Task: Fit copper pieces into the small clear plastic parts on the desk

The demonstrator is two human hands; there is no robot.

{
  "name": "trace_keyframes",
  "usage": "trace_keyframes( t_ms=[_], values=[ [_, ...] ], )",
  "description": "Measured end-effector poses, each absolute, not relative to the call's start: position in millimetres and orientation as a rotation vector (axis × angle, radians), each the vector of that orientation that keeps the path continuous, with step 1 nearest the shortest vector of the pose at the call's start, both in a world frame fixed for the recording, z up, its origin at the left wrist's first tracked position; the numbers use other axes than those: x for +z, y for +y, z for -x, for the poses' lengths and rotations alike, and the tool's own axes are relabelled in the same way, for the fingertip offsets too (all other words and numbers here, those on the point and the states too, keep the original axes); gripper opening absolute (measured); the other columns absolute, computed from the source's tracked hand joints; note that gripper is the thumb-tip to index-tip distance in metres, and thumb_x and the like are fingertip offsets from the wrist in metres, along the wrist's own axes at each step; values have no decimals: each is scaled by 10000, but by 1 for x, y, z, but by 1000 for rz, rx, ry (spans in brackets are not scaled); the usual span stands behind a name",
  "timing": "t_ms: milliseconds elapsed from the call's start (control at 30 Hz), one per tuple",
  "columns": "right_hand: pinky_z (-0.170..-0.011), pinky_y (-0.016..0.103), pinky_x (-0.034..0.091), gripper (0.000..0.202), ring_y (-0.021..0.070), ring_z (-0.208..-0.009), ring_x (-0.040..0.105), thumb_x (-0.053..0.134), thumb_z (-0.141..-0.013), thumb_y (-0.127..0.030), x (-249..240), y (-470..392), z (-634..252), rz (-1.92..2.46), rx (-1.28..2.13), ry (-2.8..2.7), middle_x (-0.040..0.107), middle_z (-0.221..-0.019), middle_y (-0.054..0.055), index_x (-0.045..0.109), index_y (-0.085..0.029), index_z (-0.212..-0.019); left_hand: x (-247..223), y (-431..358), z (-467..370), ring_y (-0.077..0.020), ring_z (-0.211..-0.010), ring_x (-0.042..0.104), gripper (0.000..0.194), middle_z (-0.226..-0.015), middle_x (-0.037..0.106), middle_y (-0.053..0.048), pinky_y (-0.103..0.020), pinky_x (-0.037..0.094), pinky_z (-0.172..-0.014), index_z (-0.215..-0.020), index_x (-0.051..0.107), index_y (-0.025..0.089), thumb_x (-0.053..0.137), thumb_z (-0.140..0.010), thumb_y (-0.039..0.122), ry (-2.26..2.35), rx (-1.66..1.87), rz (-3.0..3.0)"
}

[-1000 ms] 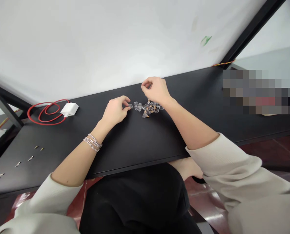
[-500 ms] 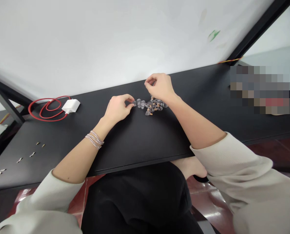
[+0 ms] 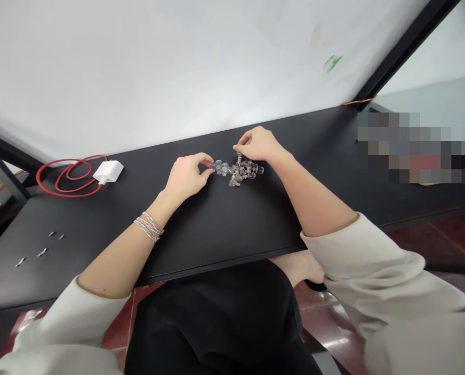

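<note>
Several small clear glass bottles with cork stoppers (image 3: 242, 172) lie in a cluster on the black table (image 3: 216, 224). My left hand (image 3: 187, 174) is at the cluster's left end, thumb and forefinger closed on a clear glass piece (image 3: 213, 167). At the back of the cluster, my right hand (image 3: 258, 144) pinches a small clear bottle (image 3: 239, 154) with a cork between its fingertips. A silver bracelet (image 3: 149, 226) circles my left wrist.
A white charger (image 3: 108, 171) with a coiled red cable (image 3: 64, 195) lies at the left. Several small metallic pieces (image 3: 42, 252) are scattered near the left front. A blurred-out patch (image 3: 415, 151) covers the right side, and a white wall (image 3: 177, 67) rises behind.
My right hand has come down slightly to the cluster, and a small bottle now shows at its fingertips. My left hand stays at the left end. The whole view has shifted slightly.
</note>
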State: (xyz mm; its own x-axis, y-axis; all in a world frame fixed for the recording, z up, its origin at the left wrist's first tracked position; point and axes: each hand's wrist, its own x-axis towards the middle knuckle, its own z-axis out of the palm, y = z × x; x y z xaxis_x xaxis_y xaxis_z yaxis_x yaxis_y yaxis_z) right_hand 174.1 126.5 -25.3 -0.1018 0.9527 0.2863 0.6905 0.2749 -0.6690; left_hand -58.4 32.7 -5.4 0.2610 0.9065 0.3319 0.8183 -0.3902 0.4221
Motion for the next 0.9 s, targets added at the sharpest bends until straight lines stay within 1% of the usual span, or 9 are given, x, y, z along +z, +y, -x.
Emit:
trace_keyframes(
  t_ms=[133,200,333,433,533,600,700,767,900],
  values=[
    [-784,485,592,238,295,-783,690,851,-740,-381,-27,124,-170,1529,560,-1929,703,-726,103,767,-184,-844,-6,33,59,-177,-685,680,212,-924,790,-26,-349,558,-813,-1024,758,230,741,-815,200,1615,806,-2362],
    [-826,486,585,257,305,-819,697,834,-762,-401,-19,119,-168,1568,567,-1903,714,-741,114,779,-175,-871,-6,34,60,-175,-672,677,219,-917,786,-24,-347,559,-803,-1022,757,226,744,-804,204,1612,815,-2375],
    [-901,476,551,213,304,-871,694,771,-835,-368,-2,106,-162,1569,577,-1812,724,-769,128,783,-156,-860,-7,34,64,-151,-612,644,241,-969,778,-22,-345,559,-770,-1017,752,225,734,-781,183,1592,879,-2433],
    [-860,450,542,246,276,-821,678,725,-882,-387,7,93,-153,1471,639,-1793,718,-752,118,781,-151,-841,-7,33,65,-128,-572,612,217,-1010,770,-27,-335,554,-734,-1007,743,217,711,-794,191,1576,1008,-2456],
    [-789,415,532,323,237,-770,658,707,-895,-468,11,80,-140,1342,731,-1795,721,-760,105,778,-160,-826,-8,31,64,-114,-543,577,168,-981,770,-32,-319,539,-698,-990,735,203,712,-835,263,1574,1162,-2439],
    [-744,394,523,381,218,-752,648,715,-876,-540,12,72,-131,1272,787,-1797,727,-780,100,774,-168,-822,-8,30,63,-110,-536,561,163,-956,771,-31,-310,527,-681,-978,733,201,716,-858,310,1563,1234,-2431],
    [-697,377,509,465,210,-740,641,738,-821,-633,13,65,-123,1218,843,-1795,726,-787,98,770,-170,-830,-9,31,62,-115,-543,558,126,-898,765,-26,-302,512,-669,-947,734,202,701,-881,304,1546,1271,-2438],
    [-683,372,507,476,208,-737,641,753,-800,-645,12,64,-121,1195,868,-1794,726,-788,99,767,-169,-830,-10,32,63,-122,-554,564,109,-870,760,-25,-300,507,-667,-932,732,201,693,-885,292,1538,1271,-2445],
    [-685,375,517,416,218,-760,653,785,-791,-585,10,64,-121,1185,891,-1795,734,-800,105,765,-171,-827,-11,32,63,-138,-581,586,118,-862,757,-34,-305,503,-663,-920,726,196,696,-881,304,1518,1268,-2458]
  ],
)
